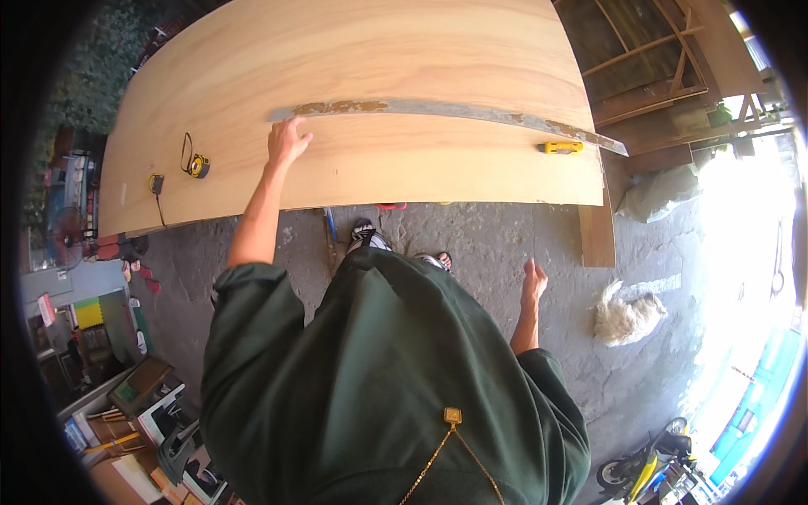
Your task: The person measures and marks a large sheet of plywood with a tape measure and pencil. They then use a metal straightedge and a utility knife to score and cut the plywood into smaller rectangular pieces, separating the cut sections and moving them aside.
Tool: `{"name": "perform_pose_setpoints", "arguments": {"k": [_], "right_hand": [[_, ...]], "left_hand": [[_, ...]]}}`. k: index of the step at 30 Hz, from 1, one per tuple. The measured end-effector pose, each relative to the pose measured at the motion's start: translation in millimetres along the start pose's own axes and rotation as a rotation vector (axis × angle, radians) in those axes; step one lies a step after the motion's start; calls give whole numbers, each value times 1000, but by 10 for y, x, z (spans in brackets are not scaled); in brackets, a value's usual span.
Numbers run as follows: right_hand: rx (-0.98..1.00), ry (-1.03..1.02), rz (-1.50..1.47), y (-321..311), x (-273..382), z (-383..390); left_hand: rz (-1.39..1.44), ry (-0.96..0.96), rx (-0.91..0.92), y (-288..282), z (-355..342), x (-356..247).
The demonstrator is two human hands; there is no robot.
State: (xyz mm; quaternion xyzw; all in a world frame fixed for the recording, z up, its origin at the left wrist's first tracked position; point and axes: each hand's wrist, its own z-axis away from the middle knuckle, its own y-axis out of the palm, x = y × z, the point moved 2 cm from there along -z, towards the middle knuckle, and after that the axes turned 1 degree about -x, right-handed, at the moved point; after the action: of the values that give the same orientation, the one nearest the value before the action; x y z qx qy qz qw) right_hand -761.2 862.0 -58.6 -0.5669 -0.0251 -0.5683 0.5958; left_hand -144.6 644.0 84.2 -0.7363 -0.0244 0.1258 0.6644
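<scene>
A large plywood sheet (362, 168) lies crosswise before me, with a long, scuffed grey metal straightedge (442, 109) across it. My left hand (288, 141) is at the straightedge's left end, fingertips at its near edge, thumb apart. My right hand (534, 279) hangs low beside me over the floor, fingers loosely curled and apart, holding nothing visible. On the sheet's left are a yellow-and-black tape measure (199, 166) and a smaller yellow-and-black item (156, 183) with a strap. A yellow tool (561, 148) lies below the straightedge's right part.
A white fluffy dog (629, 318) lies on the concrete floor (640, 252) at right. Wooden boards (648, 93) and a pale sack (661, 194) are at upper right, clutter and a fan (69, 240) along the left, a yellow-and-black motorbike (640, 463) at lower right.
</scene>
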Motion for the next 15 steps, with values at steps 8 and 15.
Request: {"name": "perform_pose_setpoints", "arguments": {"k": [8,15], "right_hand": [[-88,-103,-166,625,324,937],[-192,173,-289,1063,161,2511]], "left_hand": [[-33,400,295,447,-908,145],[-36,668,531,318,-1146,134]]}}
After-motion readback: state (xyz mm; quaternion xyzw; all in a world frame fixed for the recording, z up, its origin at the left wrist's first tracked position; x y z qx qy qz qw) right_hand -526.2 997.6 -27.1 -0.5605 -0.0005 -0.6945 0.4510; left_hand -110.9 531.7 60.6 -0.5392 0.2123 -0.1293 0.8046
